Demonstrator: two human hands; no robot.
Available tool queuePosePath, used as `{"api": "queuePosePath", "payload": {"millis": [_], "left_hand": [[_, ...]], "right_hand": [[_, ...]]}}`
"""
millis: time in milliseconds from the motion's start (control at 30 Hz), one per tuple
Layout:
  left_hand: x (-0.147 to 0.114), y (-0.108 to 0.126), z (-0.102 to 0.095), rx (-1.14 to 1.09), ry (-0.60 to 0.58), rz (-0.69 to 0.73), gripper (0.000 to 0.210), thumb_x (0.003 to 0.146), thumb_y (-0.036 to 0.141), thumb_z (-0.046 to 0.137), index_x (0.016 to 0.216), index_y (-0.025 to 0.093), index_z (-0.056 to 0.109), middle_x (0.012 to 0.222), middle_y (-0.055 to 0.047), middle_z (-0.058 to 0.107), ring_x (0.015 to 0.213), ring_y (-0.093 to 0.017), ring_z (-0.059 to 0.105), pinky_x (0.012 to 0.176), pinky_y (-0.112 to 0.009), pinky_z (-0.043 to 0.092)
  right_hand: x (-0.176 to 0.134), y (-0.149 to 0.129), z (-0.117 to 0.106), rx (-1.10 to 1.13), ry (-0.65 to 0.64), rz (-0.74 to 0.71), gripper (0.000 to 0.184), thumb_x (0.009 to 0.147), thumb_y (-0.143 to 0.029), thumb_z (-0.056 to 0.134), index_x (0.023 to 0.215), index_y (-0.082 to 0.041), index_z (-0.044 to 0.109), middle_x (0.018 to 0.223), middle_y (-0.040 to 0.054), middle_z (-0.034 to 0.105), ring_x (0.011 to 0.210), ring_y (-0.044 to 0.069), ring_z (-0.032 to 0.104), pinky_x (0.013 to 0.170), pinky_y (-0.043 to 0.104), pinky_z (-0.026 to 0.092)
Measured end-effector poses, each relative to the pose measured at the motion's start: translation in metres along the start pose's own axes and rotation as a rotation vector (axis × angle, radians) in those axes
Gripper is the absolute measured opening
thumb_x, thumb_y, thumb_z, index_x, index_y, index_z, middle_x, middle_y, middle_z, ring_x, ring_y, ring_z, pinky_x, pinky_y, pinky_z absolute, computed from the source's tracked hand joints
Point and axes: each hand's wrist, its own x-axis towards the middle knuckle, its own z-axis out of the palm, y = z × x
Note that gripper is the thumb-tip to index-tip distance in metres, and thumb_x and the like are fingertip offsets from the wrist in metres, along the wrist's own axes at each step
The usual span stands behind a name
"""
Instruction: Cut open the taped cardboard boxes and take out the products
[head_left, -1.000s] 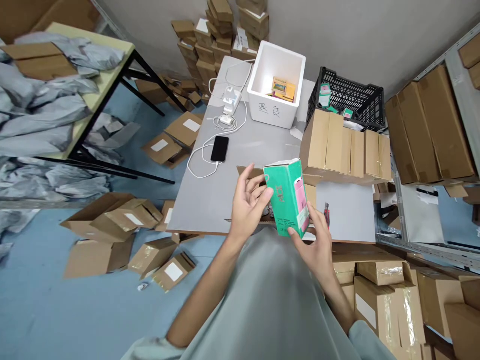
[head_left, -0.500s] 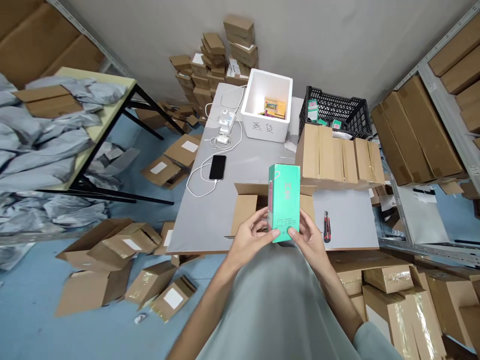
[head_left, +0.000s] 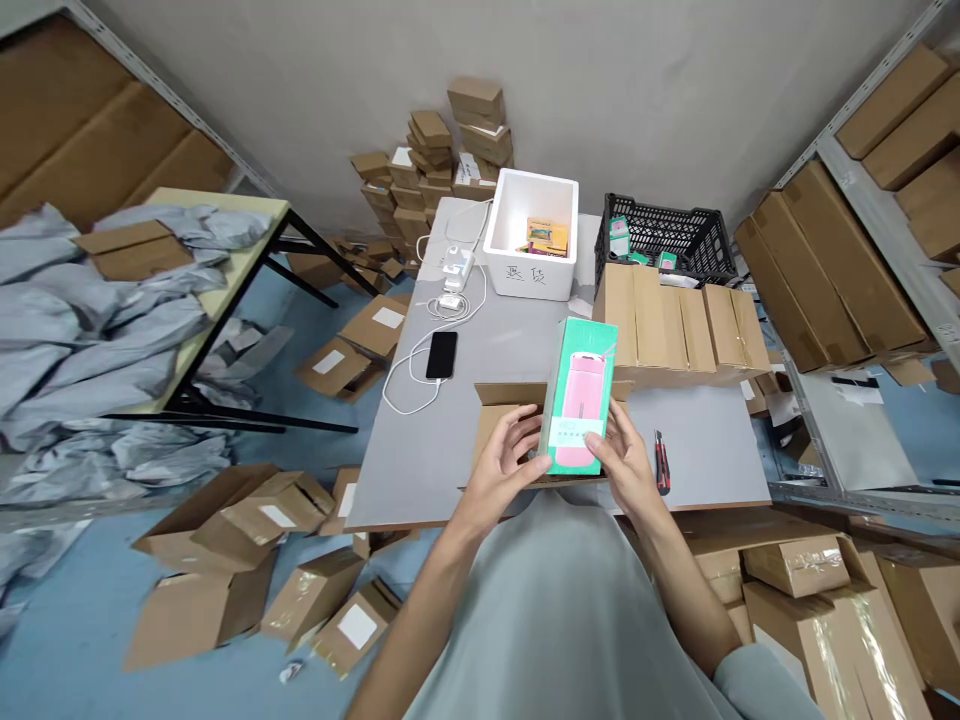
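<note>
A green product box [head_left: 581, 395] with a pink flask-like item printed on its face is held upright over the near edge of the table. My right hand [head_left: 628, 460] grips its right side, thumb on the printed face. At the lower left edge, my left hand [head_left: 506, 460] supports the box with thumb and curled fingers. Behind and below it sits an open cardboard carton [head_left: 510, 393], mostly hidden by the box and hands. A red and black utility knife [head_left: 661, 463] lies right of my right hand.
On the grey table [head_left: 397, 470] are a phone [head_left: 442, 355] on a white cable, a white foam box [head_left: 529, 282], a black crate [head_left: 705, 240] and closed cartons [head_left: 652, 320]. Cartons [head_left: 202, 610] litter the floor at left; grey parcels [head_left: 97, 330] cover another table.
The green box has been turned in my hands, from a side with text to the face with the pink picture. It now leans slightly right. The camera view has shifted a little.
</note>
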Motion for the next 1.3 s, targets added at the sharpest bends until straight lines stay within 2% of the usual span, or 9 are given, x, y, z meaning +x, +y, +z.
{"api": "queuePosePath", "payload": {"millis": [233, 367, 500, 633, 800, 1000, 1067, 1233, 1300], "left_hand": [[0.007, -0.008, -0.001, -0.072, 0.037, 0.015, 0.081, 0.076, 0.046, 0.102, 0.142, 0.026, 0.061, 0.135, -0.014, 0.075, 0.117, -0.027, 0.076, 0.096, -0.039, 0.066], [0.006, -0.015, 0.010, 0.007, 0.196, 0.064, 0.092, 0.071, 0.048, 0.103, 0.149, 0.027, 0.057, 0.145, -0.016, 0.070, 0.127, -0.029, 0.073, 0.090, -0.036, 0.068], [-0.002, -0.016, 0.028, 0.135, 0.308, 0.145, 0.093, 0.078, 0.048, 0.099, 0.157, 0.030, 0.053, 0.159, -0.017, 0.062, 0.146, -0.033, 0.064, 0.100, -0.038, 0.067], [-0.012, -0.014, 0.025, 0.194, 0.225, 0.134, 0.088, 0.083, 0.048, 0.096, 0.160, 0.031, 0.057, 0.165, -0.016, 0.059, 0.156, -0.036, 0.057, 0.108, -0.042, 0.065], [-0.007, -0.022, -0.007, -0.035, 0.083, -0.013, 0.083, 0.084, 0.059, 0.094, 0.153, 0.023, 0.065, 0.153, -0.019, 0.070, 0.139, -0.037, 0.071, 0.108, -0.047, 0.066], [-0.006, -0.026, -0.014, -0.095, 0.076, -0.081, 0.078, 0.075, 0.053, 0.101, 0.140, 0.017, 0.076, 0.132, -0.018, 0.080, 0.128, -0.036, 0.075, 0.104, -0.047, 0.066], [-0.007, -0.021, -0.010, -0.073, 0.107, -0.070, 0.079, 0.073, 0.053, 0.101, 0.139, 0.017, 0.076, 0.130, -0.017, 0.081, 0.123, -0.035, 0.076, 0.101, -0.046, 0.067], [-0.009, -0.012, 0.010, 0.088, 0.328, 0.052, 0.076, 0.073, 0.050, 0.100, 0.137, 0.020, 0.073, 0.134, -0.014, 0.075, 0.126, -0.031, 0.073, 0.094, -0.039, 0.070], [-0.013, -0.012, 0.019, 0.168, 0.367, 0.118, 0.072, 0.077, 0.046, 0.097, 0.139, 0.022, 0.072, 0.138, -0.013, 0.072, 0.129, -0.030, 0.072, 0.095, -0.037, 0.069]], "right_hand": [[-0.001, 0.000, -0.001, -0.029, -0.035, -0.018, 0.090, 0.091, -0.063, 0.089, 0.168, -0.029, 0.057, 0.157, 0.0136, 0.072, 0.146, 0.034, 0.069, 0.119, 0.049, 0.062], [-0.004, -0.004, 0.003, -0.157, 0.078, -0.024, 0.098, 0.091, -0.061, 0.089, 0.175, -0.032, 0.048, 0.165, 0.0159, 0.063, 0.148, 0.035, 0.067, 0.095, 0.040, 0.072], [-0.009, -0.006, 0.014, -0.242, 0.130, -0.004, 0.112, 0.083, -0.055, 0.096, 0.178, -0.033, 0.042, 0.163, 0.0152, 0.064, 0.140, 0.033, 0.070, 0.083, 0.033, 0.073], [-0.008, -0.006, 0.018, -0.174, 0.128, -0.025, 0.101, 0.087, -0.055, 0.093, 0.174, -0.031, 0.049, 0.162, 0.0147, 0.067, 0.134, 0.032, 0.073, 0.088, 0.036, 0.073], [-0.009, 0.000, 0.013, 0.011, 0.009, -0.004, 0.089, 0.091, -0.058, 0.091, 0.167, -0.028, 0.057, 0.150, 0.0145, 0.075, 0.137, 0.034, 0.074, 0.115, 0.049, 0.064], [-0.012, 0.008, 0.012, 0.051, -0.055, 0.046, 0.089, 0.092, -0.061, 0.089, 0.169, -0.030, 0.057, 0.150, 0.0130, 0.076, 0.136, 0.035, 0.075, 0.114, 0.051, 0.065], [-0.012, 0.007, 0.010, -0.006, -0.033, 0.022, 0.086, 0.092, -0.060, 0.089, 0.167, -0.030, 0.059, 0.155, 0.0133, 0.072, 0.139, 0.034, 0.073, 0.111, 0.048, 0.067], [-0.017, 0.002, 0.012, -0.202, 0.083, -0.024, 0.096, 0.089, -0.059, 0.091, 0.173, -0.035, 0.052, 0.169, 0.0143, 0.059, 0.146, 0.036, 0.067, 0.082, 0.036, 0.075], [-0.019, 0.000, 0.017, -0.232, 0.087, -0.038, 0.101, 0.086, -0.056, 0.094, 0.175, -0.037, 0.049, 0.170, 0.0126, 0.058, 0.145, 0.035, 0.066, 0.082, 0.035, 0.075]]}}
